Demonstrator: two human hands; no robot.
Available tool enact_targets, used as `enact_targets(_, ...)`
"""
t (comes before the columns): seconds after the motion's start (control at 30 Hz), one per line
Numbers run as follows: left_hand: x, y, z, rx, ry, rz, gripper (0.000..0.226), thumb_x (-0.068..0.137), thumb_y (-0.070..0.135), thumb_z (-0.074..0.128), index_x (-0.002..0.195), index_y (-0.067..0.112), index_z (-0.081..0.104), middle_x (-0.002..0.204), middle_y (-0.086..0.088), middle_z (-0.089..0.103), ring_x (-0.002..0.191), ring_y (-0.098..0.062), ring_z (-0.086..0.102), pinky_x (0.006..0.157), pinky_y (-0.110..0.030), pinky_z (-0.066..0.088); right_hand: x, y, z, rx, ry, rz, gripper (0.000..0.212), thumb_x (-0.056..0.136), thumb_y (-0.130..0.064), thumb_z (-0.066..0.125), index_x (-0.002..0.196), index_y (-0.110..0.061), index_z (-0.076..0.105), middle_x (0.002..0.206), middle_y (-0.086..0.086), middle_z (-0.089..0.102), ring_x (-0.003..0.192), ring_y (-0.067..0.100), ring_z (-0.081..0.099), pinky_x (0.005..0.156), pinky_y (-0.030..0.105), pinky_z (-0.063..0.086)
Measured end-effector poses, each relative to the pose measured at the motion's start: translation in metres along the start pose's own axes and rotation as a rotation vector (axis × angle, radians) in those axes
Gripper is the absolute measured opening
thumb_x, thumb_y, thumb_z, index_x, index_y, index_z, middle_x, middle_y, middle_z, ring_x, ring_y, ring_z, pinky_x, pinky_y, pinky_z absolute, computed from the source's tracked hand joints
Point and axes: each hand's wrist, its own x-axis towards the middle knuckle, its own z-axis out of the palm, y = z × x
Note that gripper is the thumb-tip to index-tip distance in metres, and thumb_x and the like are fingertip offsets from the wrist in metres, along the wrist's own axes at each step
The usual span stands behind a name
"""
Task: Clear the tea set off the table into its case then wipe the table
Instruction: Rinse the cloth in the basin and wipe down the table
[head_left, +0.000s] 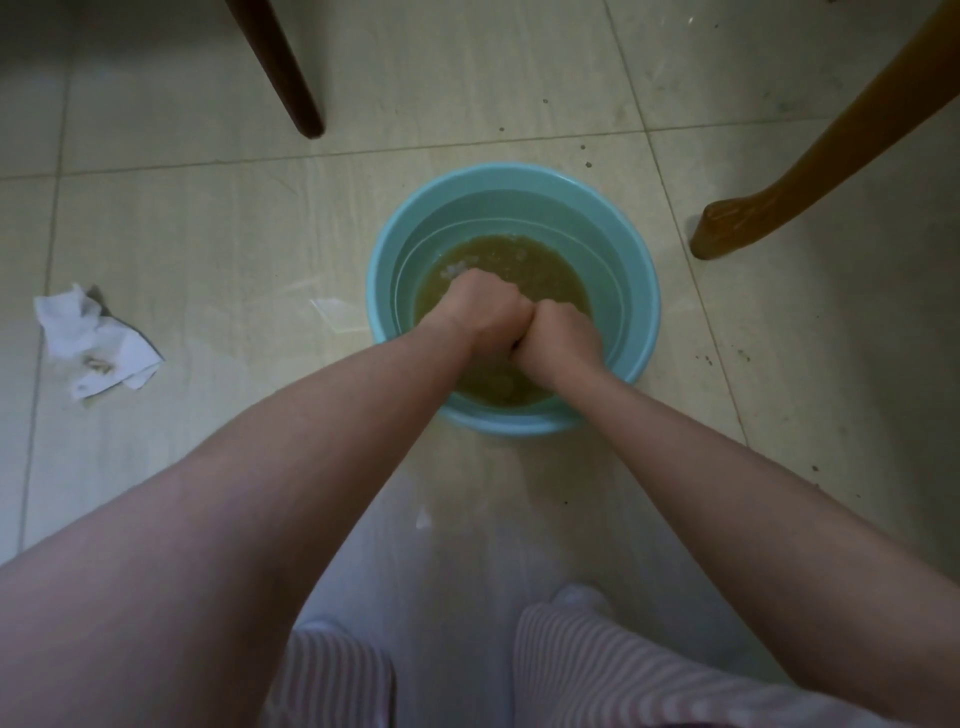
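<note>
My left hand (480, 314) and right hand (563, 338) are clenched knuckle to knuckle in murky yellow water (545, 270) inside the teal basin (382, 270) on the floor. What they grip, I cannot tell. Not in view: tea set, case, bench. Any cloth there would be soft, waterlogged, dripping — bunch its middle, wring.

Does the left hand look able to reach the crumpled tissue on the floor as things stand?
Probably yes. The tissue lies on bare floor left of the basin, with nothing between. The left hand is in the water against the right hand, so it must lift out first.
</note>
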Motion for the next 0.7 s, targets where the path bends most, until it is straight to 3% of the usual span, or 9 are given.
enact_targets(0.1,0.000,0.001,0.003,-0.012,0.006,0.004,0.016,0.088,0.010,0.047,0.076,0.017,0.055,0.078,0.000,0.064,0.066,-0.022,0.057,0.054,-0.032,0.042,0.000,0.004,0.001,-0.022,0.008,-0.025,0.019,0.084,-0.021,0.056,0.066,-0.016,0.053,0.056,-0.004,0.048,0.060,0.024,0.055,0.049,0.027,0.037)
enact_targets(0.27,0.002,0.003,0.006,-0.004,0.012,0.014,0.018,0.090,0.011,0.046,0.074,0.017,0.053,0.070,0.002,0.055,0.064,-0.021,0.056,0.054,-0.032,0.047,-0.001,0.007,0.006,-0.059,0.040,-0.063,0.025,0.082,-0.021,0.056,0.059,-0.021,0.046,0.054,-0.004,0.047,0.054,0.021,0.050,0.047,0.026,0.034)
enact_targets(0.33,0.002,0.002,0.003,0.008,0.006,0.023,0.021,0.090,0.012,0.047,0.071,0.018,0.051,0.067,0.002,0.053,0.065,-0.022,0.058,0.057,-0.032,0.051,0.000,0.009,0.007,-0.010,0.025,-0.056,0.020,0.080,-0.019,0.057,0.062,-0.018,0.051,0.054,-0.005,0.047,0.057,0.023,0.051,0.051,0.027,0.036)
enact_targets(0.4,0.001,0.000,0.001,-0.009,0.001,0.004,0.023,0.090,0.013,0.048,0.067,0.019,0.046,0.062,0.002,0.044,0.063,-0.021,0.052,0.057,-0.030,0.046,0.004,0.009,0.007,0.122,-0.017,-0.030,0.012,0.079,-0.012,0.058,0.068,-0.016,0.058,0.056,-0.003,0.048,0.063,0.026,0.055,0.055,0.028,0.037)
enact_targets(0.5,0.000,0.001,0.002,-0.027,0.017,-0.045,0.020,0.089,0.012,0.048,0.069,0.018,0.049,0.066,0.002,0.048,0.061,-0.020,0.050,0.055,-0.030,0.040,0.007,0.010,0.009,0.231,-0.026,-0.013,0.015,0.078,-0.005,0.057,0.067,-0.015,0.056,0.059,-0.001,0.050,0.070,0.030,0.059,0.057,0.029,0.037)
enact_targets(0.6,-0.001,0.006,0.009,-0.055,0.034,-0.082,0.021,0.089,0.014,0.048,0.069,0.018,0.052,0.071,0.003,0.059,0.059,-0.018,0.053,0.051,-0.029,0.038,0.007,0.010,0.009,0.140,-0.043,-0.032,0.010,0.079,-0.008,0.056,0.071,-0.014,0.059,0.063,0.003,0.055,0.073,0.032,0.061,0.057,0.030,0.038)
enact_targets(0.7,-0.003,0.010,0.009,-0.113,0.054,-0.106,0.015,0.090,0.017,0.049,0.077,0.021,0.054,0.086,0.000,0.067,0.076,-0.025,0.065,0.058,-0.029,0.038,0.006,0.010,0.005,0.002,-0.026,-0.065,0.010,0.080,-0.012,0.057,0.083,-0.011,0.067,0.079,0.012,0.066,0.078,0.033,0.063,0.059,0.032,0.041)
